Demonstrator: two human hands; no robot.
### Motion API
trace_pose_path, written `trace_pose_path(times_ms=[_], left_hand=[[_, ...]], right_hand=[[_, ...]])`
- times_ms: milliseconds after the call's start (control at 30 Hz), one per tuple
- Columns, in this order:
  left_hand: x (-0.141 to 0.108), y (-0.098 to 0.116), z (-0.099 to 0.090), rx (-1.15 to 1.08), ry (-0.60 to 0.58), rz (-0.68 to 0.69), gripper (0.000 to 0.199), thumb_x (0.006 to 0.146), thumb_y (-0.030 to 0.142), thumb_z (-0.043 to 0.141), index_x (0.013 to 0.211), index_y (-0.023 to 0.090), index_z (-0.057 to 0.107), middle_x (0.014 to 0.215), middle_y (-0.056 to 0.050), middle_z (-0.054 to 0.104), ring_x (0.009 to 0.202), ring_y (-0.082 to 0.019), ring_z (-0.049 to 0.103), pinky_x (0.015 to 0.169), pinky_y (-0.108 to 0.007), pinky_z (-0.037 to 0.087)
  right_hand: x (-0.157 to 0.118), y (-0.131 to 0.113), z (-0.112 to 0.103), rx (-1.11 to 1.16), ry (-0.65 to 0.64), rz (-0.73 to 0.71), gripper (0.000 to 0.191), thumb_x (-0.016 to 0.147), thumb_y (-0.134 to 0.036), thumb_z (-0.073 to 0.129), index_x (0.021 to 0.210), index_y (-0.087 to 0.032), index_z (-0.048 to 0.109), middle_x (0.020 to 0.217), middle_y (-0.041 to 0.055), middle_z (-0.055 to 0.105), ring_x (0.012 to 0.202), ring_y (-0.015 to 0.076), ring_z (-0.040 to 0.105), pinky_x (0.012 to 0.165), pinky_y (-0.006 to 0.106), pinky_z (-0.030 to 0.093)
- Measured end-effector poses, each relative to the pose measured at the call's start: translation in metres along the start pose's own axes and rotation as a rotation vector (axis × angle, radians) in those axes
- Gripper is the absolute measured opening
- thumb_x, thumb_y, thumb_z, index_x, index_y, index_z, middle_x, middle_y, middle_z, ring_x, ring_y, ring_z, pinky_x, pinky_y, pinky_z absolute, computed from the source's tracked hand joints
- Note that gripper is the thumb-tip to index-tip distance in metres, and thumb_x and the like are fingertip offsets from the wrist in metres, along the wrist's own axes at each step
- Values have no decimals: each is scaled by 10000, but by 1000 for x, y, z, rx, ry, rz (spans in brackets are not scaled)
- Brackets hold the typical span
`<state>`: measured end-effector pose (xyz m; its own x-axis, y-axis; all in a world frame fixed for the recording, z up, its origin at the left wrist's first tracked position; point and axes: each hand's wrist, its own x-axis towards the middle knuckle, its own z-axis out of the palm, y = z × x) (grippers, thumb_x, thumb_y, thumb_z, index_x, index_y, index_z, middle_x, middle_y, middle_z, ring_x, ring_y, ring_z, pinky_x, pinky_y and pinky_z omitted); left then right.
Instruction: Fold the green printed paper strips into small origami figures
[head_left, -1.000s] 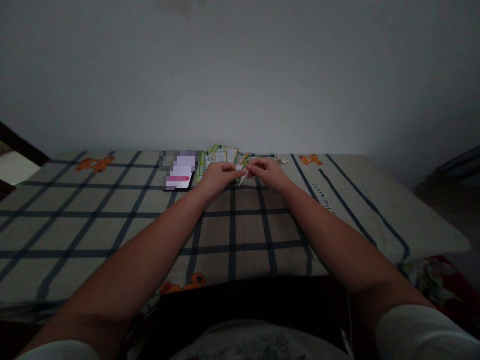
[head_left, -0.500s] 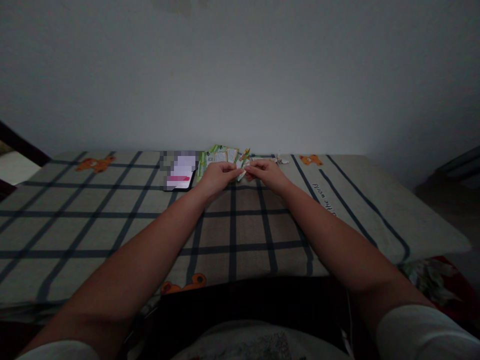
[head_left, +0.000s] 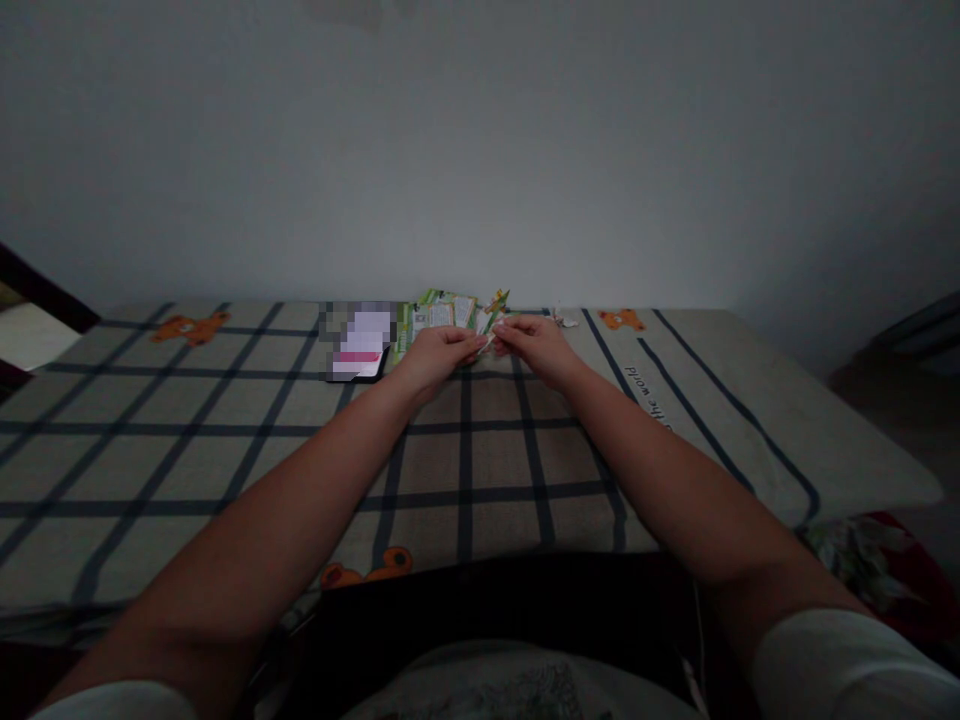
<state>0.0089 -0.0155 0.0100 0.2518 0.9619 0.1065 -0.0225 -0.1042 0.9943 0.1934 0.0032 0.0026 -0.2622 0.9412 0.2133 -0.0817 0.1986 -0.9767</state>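
Between my two hands is a small green and white printed packet (head_left: 498, 301), its coloured top end rising above my fingers. My left hand (head_left: 444, 352) pinches its lower left edge between thumb and fingertips. From the other side my right hand (head_left: 534, 342) grips it, thumb and index finger pressed together. The packet's lower part is mostly covered by my fingers. Just behind my left hand, several flat green and white packets (head_left: 442, 312) overlap on the checked cloth. Fine detail of the packet is too small to make out.
A phone (head_left: 365, 345) with a lit, partly blurred screen lies left of the packets. White crumpled scraps (head_left: 564, 319) lie beyond my right hand. The checked cloth (head_left: 495, 450) covers the table, which meets a plain wall (head_left: 480, 150) at the back.
The packet's top end has tilted and shifted slightly to the right. My right fingers have moved a little up along it; my left hand stays almost in place.
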Motion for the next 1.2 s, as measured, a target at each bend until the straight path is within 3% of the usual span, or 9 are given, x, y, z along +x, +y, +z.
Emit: trace_pose_path(times_ms=[200, 467, 567, 733, 1033, 1200], left_hand=[[-3, 0, 0, 197, 42, 89, 319, 725, 476, 751, 736, 157, 743, 670, -16, 641, 623, -123, 497, 623, -274, 357], [-5, 6, 2, 498, 105, 197, 291, 794, 423, 662, 667, 165, 708, 606, 6, 589, 607, -130, 475, 598, -274, 319], [-6, 5, 3, 374, 110, 145, 281, 759, 434, 699, 688, 162, 713, 636, 4, 612, 616, -125, 489, 608, -271, 334], [-2, 0, 2, 118, 9, 34, 293, 678, 425, 778, 754, 146, 732, 688, -17, 650, 625, -118, 513, 633, -272, 365], [-3, 2, 2, 139, -30, 68, 282, 682, 409, 766, 787, 149, 738, 720, -21, 664, 655, -125, 535, 653, -274, 377], [-5, 4, 4, 104, -11, 18, 258, 629, 371, 790, 733, 145, 723, 679, -13, 644, 625, -116, 513, 620, -269, 361]], right_hand=[[-2, -3, 1, -56, -40, 18, 366, 691, -521, 792, 741, -174, 688, 701, 2, 671, 660, 114, 610, 701, 284, 535], [-2, -2, 4, -118, 27, -6, 391, 671, -546, 788, 683, -171, 675, 649, 4, 667, 621, 123, 597, 659, 277, 509], [-3, -2, 4, -123, 19, -37, 373, 703, -525, 770, 667, -167, 670, 641, 5, 657, 618, 121, 592, 655, 273, 493], [-3, -1, 3, -72, 18, -28, 353, 708, -500, 765, 700, -159, 676, 666, 8, 654, 634, 116, 588, 679, 277, 504], [2, 4, 4, -16, 73, 13, 388, 622, -524, 814, 660, -170, 659, 632, -6, 644, 605, 110, 584, 655, 268, 514], [1, 4, 3, -42, 71, 16, 397, 622, -538, 808, 652, -171, 660, 624, -5, 636, 603, 112, 573, 643, 270, 506]])
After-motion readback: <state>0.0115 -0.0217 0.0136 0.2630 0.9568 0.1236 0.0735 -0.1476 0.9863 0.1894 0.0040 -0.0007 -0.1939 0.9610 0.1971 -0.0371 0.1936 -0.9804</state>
